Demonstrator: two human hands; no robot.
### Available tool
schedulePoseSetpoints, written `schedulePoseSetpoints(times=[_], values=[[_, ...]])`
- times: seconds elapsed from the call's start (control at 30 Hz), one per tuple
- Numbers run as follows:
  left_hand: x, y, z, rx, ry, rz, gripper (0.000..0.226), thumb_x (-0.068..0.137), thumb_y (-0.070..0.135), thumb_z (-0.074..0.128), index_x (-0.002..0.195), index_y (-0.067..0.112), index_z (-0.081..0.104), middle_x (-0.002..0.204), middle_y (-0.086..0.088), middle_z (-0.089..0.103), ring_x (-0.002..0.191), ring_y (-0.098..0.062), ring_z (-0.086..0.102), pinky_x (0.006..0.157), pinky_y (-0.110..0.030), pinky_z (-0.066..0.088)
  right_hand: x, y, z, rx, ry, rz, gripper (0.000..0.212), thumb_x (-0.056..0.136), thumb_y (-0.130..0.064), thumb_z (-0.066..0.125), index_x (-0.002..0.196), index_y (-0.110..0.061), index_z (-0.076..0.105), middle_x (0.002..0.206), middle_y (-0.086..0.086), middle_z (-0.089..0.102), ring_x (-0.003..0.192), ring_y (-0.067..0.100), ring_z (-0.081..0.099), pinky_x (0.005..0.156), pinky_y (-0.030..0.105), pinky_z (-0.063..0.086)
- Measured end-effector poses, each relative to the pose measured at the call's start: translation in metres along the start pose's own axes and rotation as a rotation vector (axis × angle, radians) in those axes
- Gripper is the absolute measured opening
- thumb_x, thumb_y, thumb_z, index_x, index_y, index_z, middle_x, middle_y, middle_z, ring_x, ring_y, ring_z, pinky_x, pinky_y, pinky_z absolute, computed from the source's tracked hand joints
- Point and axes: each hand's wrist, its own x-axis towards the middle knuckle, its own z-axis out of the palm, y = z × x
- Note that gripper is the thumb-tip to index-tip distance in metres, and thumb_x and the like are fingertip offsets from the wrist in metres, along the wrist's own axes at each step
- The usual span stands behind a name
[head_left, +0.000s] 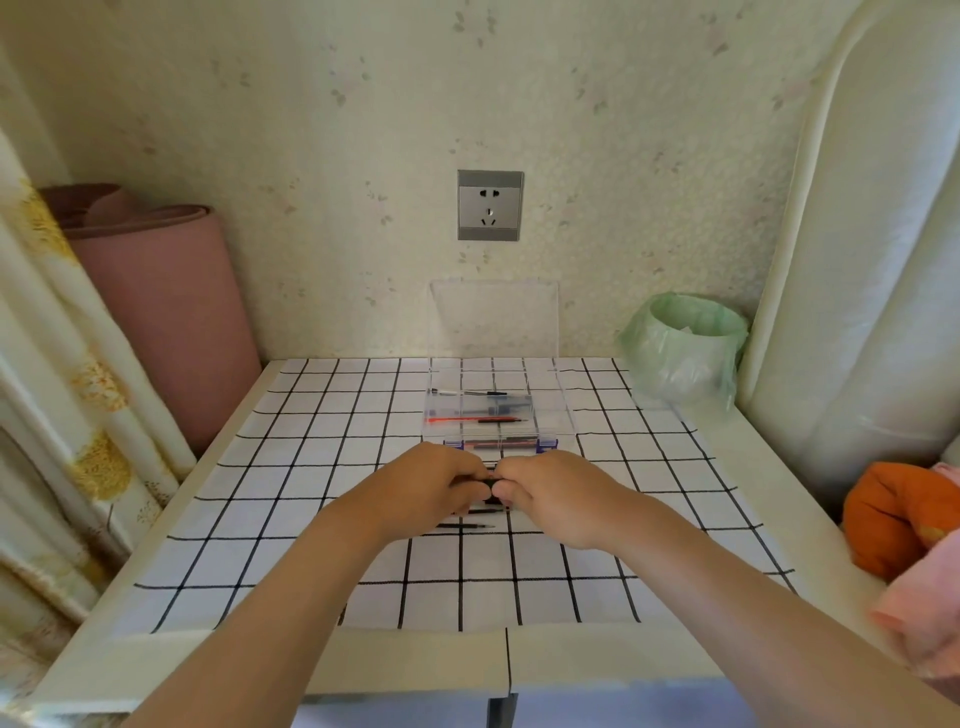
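Note:
A clear plastic box (563, 415) stands open on the checked tablecloth (322, 467), its lid (493, 319) leaning against the wall. Inside lie several pen refills, one of them red (467, 419). Just in front of the box my left hand (426, 488) and my right hand (558, 499) meet, both with fingers curled round a small black pen (490, 484) held between them. Most of the pen is hidden by my fingers. Two thin black refills (467, 526) lie on the cloth under my hands.
A bin lined with a green bag (680, 348) stands at the back right. A pink rolled mat (166, 312) leans at the left, beside a curtain. Orange and pink cloth (904, 525) lies at the right edge. A wall socket (490, 206) is above the box.

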Motion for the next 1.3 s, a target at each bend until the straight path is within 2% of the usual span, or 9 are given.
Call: schedulePoseSetpoints(times=[0.2,0.4,0.53,0.67,0.8,0.93,1.03,1.2,1.3], values=[[0.002,0.0,-0.002,0.036,0.0,-0.049,0.013,0.096,0.035,0.056,0.088,0.03,0.066,0.076,0.005,0.062,0.058,-0.004,0.048,0.058,-0.021,0.04,-0.002,0.005,-0.002,0.09,0.007,0.043,0.021,0.1,-0.038,0.045,0.115,-0.027,0.055,0.087,-0.011,0.057,0.08,0.014,0.056,0.067,0.032,0.045],[0.0,-0.001,-0.005,0.139,0.056,-0.084,0.017,0.094,0.042,0.058,0.11,0.037,0.06,0.086,0.015,0.054,0.078,-0.003,0.052,0.071,-0.025,0.044,-0.005,0.029,-0.006,0.079,0.014,0.118,0.026,0.102,-0.019,0.042,0.112,-0.022,0.066,0.107,-0.007,0.04,0.074,0.008,0.05,0.062,0.018,0.036],[0.001,0.002,-0.005,0.153,0.037,-0.064,0.011,0.095,0.038,0.058,0.106,0.037,0.061,0.089,0.008,0.06,0.08,-0.01,0.056,0.077,-0.03,0.05,-0.012,0.035,-0.009,0.039,-0.047,0.121,0.024,0.096,-0.019,0.056,0.115,-0.028,0.066,0.101,-0.008,0.055,0.086,0.012,0.056,0.067,0.019,0.039],[0.001,0.002,-0.001,0.152,0.006,-0.089,0.011,0.093,0.039,0.06,0.104,0.04,0.062,0.096,0.011,0.063,0.088,-0.009,0.058,0.081,-0.03,0.051,-0.015,0.039,-0.007,0.065,-0.093,0.159,0.028,0.087,-0.021,0.067,0.112,-0.032,0.063,0.097,-0.01,0.062,0.087,0.01,0.058,0.067,0.02,0.043],[0.003,0.004,0.001,0.151,0.001,-0.097,0.014,0.094,0.038,0.06,0.106,0.038,0.065,0.097,0.013,0.063,0.086,-0.006,0.057,0.075,-0.024,0.047,-0.013,0.041,-0.005,0.067,-0.081,0.175,0.032,0.083,-0.022,0.072,0.11,-0.034,0.06,0.094,-0.013,0.063,0.087,0.009,0.06,0.072,0.025,0.049],[0.003,0.004,0.002,0.164,-0.008,-0.092,0.018,0.095,0.036,0.059,0.111,0.034,0.066,0.099,0.014,0.062,0.088,-0.006,0.057,0.074,-0.022,0.044,-0.011,0.04,-0.006,0.038,-0.075,0.185,0.036,0.082,-0.021,0.07,0.115,-0.034,0.06,0.096,-0.012,0.064,0.089,0.009,0.06,0.075,0.027,0.05],[0.004,0.002,0.002,0.139,-0.012,-0.095,0.017,0.095,0.035,0.06,0.109,0.033,0.067,0.099,0.013,0.064,0.086,-0.006,0.059,0.072,-0.02,0.045,-0.01,0.034,-0.011,0.034,-0.022,0.158,0.029,0.085,-0.027,0.068,0.113,-0.033,0.061,0.096,-0.013,0.064,0.088,0.01,0.06,0.076,0.029,0.051],[0.005,0.002,0.001,0.151,-0.013,-0.093,0.015,0.093,0.037,0.058,0.106,0.036,0.066,0.093,0.011,0.064,0.084,-0.009,0.06,0.075,-0.029,0.052,-0.006,0.016,-0.013,0.087,0.063,0.046,0.023,0.094,-0.035,0.059,0.116,-0.033,0.063,0.102,-0.012,0.062,0.087,0.009,0.057,0.077,0.03,0.049],[0.003,0.003,-0.001,0.142,0.028,-0.049,0.014,0.091,0.042,0.06,0.105,0.039,0.063,0.089,0.014,0.059,0.078,-0.004,0.055,0.067,-0.025,0.045,-0.003,0.012,-0.009,0.009,0.03,0.017,0.021,0.099,-0.032,0.051,0.109,-0.026,0.068,0.1,-0.003,0.058,0.089,0.016,0.056,0.081,0.038,0.049]])
